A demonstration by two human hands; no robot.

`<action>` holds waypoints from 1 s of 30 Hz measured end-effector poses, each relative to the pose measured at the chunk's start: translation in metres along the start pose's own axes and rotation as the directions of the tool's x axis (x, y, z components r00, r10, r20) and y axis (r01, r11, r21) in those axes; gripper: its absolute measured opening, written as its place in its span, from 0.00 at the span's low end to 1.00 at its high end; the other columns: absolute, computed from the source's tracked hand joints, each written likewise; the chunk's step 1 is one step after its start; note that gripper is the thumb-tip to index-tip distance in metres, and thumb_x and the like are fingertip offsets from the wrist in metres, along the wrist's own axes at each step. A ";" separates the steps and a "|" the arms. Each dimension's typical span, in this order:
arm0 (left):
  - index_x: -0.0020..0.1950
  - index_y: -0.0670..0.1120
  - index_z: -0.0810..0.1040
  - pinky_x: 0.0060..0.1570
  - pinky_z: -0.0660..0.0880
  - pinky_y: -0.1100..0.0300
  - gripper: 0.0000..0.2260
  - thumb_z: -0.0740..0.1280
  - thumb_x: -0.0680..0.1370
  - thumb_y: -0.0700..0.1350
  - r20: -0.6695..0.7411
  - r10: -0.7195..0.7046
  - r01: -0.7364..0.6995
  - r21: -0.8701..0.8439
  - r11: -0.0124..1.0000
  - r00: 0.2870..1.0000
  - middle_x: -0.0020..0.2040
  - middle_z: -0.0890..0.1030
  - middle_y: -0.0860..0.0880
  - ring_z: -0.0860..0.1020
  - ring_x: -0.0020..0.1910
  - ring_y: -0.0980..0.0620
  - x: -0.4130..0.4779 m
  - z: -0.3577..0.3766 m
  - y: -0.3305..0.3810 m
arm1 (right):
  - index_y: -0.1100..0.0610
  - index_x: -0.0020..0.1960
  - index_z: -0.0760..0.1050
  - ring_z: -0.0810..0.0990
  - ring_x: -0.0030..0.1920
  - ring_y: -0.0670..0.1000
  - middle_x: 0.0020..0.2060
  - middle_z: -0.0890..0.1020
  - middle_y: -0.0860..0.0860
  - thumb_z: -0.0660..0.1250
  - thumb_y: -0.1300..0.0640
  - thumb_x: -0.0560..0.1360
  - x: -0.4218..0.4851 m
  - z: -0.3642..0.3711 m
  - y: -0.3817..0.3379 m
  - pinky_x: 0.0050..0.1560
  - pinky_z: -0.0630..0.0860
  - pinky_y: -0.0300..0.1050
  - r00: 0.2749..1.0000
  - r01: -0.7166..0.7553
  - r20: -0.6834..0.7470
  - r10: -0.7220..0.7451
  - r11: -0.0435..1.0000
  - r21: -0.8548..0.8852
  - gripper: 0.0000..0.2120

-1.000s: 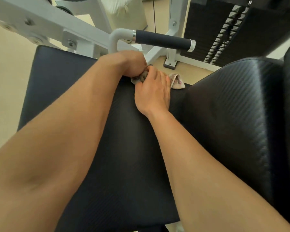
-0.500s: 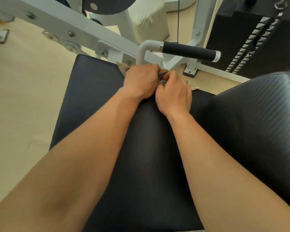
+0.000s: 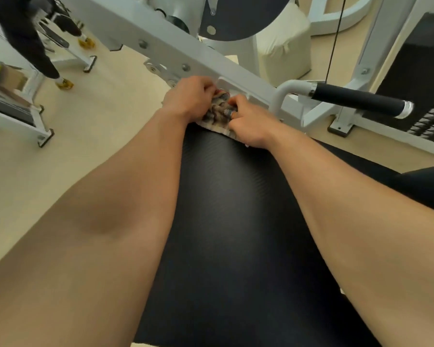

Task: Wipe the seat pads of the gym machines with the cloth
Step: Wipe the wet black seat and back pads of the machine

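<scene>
A black textured seat pad (image 3: 226, 221) fills the middle of the head view, running from the bottom edge up to the white machine frame (image 3: 161, 43). A patterned grey-brown cloth (image 3: 217, 113) is bunched at the pad's far edge. My left hand (image 3: 188, 98) grips the cloth from the left, fingers curled over it. My right hand (image 3: 248, 121) holds the cloth's right side, thumb and fingers pinched into the folds. Both forearms stretch across the pad and hide much of it.
A white handle with a black grip (image 3: 356, 98) juts out to the right of my hands. A black weight stack (image 3: 426, 78) stands at far right. Another person's legs (image 3: 35, 46) and a white bench frame (image 3: 15, 116) are at far left on the beige floor.
Both hands have moved with the cloth from the pad's right side to the left along its far edge. The cloth is now more bunched between them. The camera has tilted up.
</scene>
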State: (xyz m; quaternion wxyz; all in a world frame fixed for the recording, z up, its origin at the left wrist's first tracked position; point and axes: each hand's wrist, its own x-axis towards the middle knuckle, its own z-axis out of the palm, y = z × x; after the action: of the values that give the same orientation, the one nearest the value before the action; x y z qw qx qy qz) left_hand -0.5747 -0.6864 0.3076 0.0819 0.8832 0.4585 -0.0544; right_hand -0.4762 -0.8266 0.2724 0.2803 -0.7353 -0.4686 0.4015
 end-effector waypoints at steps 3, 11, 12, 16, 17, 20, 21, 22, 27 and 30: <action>0.56 0.48 0.84 0.55 0.72 0.57 0.12 0.62 0.80 0.49 0.033 -0.115 0.119 -0.176 0.977 0.993 0.56 0.83 0.46 0.79 0.57 0.45 0.009 -0.002 -0.013 | 0.46 0.78 0.58 0.75 0.65 0.59 0.67 0.76 0.53 0.58 0.53 0.80 0.014 0.002 0.000 0.58 0.70 0.51 0.998 0.055 0.026 -0.055 0.998 0.005 0.27; 0.63 0.51 0.80 0.60 0.70 0.53 0.16 0.56 0.83 0.52 -0.050 0.004 -0.011 -0.125 0.992 0.999 0.64 0.78 0.46 0.75 0.63 0.45 -0.016 0.017 -0.016 | 0.52 0.76 0.63 0.72 0.68 0.64 0.70 0.73 0.57 0.52 0.48 0.83 0.003 0.015 0.025 0.62 0.70 0.57 0.986 0.085 -0.113 -0.124 0.950 -0.301 0.22; 0.67 0.52 0.77 0.63 0.70 0.53 0.16 0.56 0.84 0.52 -0.094 0.030 -0.040 -0.113 0.993 0.995 0.68 0.75 0.48 0.74 0.66 0.46 -0.024 0.022 -0.017 | 0.52 0.77 0.61 0.70 0.69 0.64 0.72 0.71 0.57 0.53 0.48 0.82 -0.004 0.024 0.025 0.66 0.68 0.58 0.974 0.089 -0.165 -0.155 0.932 -0.352 0.24; 0.79 0.56 0.62 0.76 0.60 0.53 0.21 0.54 0.85 0.52 -0.160 0.103 -0.118 -0.088 0.989 0.982 0.81 0.59 0.49 0.60 0.79 0.49 -0.071 0.043 -0.026 | 0.50 0.82 0.52 0.49 0.81 0.64 0.82 0.52 0.56 0.50 0.46 0.83 -0.035 0.071 0.009 0.80 0.46 0.60 0.944 0.124 -0.209 -0.253 0.865 -0.486 0.28; 0.81 0.57 0.58 0.77 0.57 0.53 0.23 0.53 0.85 0.53 -0.152 0.083 -0.098 -0.090 0.991 0.985 0.82 0.55 0.49 0.57 0.80 0.49 -0.086 0.046 -0.031 | 0.50 0.82 0.52 0.45 0.81 0.63 0.83 0.50 0.55 0.49 0.45 0.84 -0.040 0.083 0.005 0.80 0.43 0.60 0.941 0.152 -0.191 -0.279 0.853 -0.499 0.28; 0.82 0.57 0.53 0.77 0.57 0.53 0.24 0.51 0.86 0.52 -0.119 0.003 -0.018 -0.127 0.992 0.993 0.83 0.52 0.49 0.56 0.81 0.50 -0.113 0.046 -0.044 | 0.47 0.82 0.53 0.43 0.82 0.61 0.83 0.50 0.53 0.49 0.42 0.83 -0.043 0.090 0.005 0.80 0.43 0.59 0.930 0.192 -0.183 -0.319 0.845 -0.498 0.29; 0.82 0.57 0.53 0.76 0.59 0.52 0.24 0.51 0.86 0.51 -0.117 -0.001 -0.012 -0.118 0.993 0.993 0.83 0.53 0.49 0.57 0.80 0.50 -0.110 0.044 -0.044 | 0.45 0.82 0.53 0.44 0.82 0.60 0.83 0.50 0.52 0.49 0.40 0.82 -0.039 0.085 0.009 0.80 0.43 0.58 0.930 0.191 -0.185 -0.317 0.848 -0.494 0.30; 0.82 0.57 0.53 0.75 0.61 0.50 0.24 0.51 0.85 0.50 -0.116 -0.003 -0.009 -0.105 0.994 0.993 0.83 0.53 0.50 0.58 0.80 0.49 -0.103 0.042 -0.042 | 0.44 0.82 0.53 0.45 0.82 0.59 0.83 0.51 0.52 0.50 0.38 0.80 -0.034 0.079 0.012 0.80 0.43 0.58 0.934 0.183 -0.183 -0.306 0.852 -0.491 0.31; 0.79 0.52 0.60 0.73 0.63 0.42 0.24 0.50 0.82 0.52 -0.094 -0.050 0.051 0.007 0.999 0.994 0.80 0.59 0.45 0.61 0.77 0.41 -0.048 0.039 -0.009 | 0.43 0.80 0.54 0.65 0.73 0.61 0.74 0.67 0.57 0.52 0.38 0.80 -0.014 0.042 0.027 0.73 0.59 0.57 0.948 0.023 -0.273 -0.161 0.894 -0.447 0.30; 0.71 0.49 0.72 0.72 0.59 0.39 0.26 0.46 0.79 0.54 0.009 -0.065 0.061 0.245 0.968 0.998 0.74 0.69 0.42 0.63 0.74 0.35 -0.027 0.036 0.026 | 0.45 0.77 0.61 0.72 0.67 0.62 0.69 0.72 0.57 0.50 0.43 0.83 -0.014 0.022 0.046 0.63 0.67 0.59 0.957 -0.046 -0.282 -0.063 0.930 -0.364 0.23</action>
State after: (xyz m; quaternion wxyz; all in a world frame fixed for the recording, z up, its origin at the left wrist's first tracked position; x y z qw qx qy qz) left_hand -0.5695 -0.7293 0.2793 -0.0255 0.8711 0.4754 -0.1205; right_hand -0.4767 -0.8572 0.2296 0.2051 -0.8233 -0.4926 0.1937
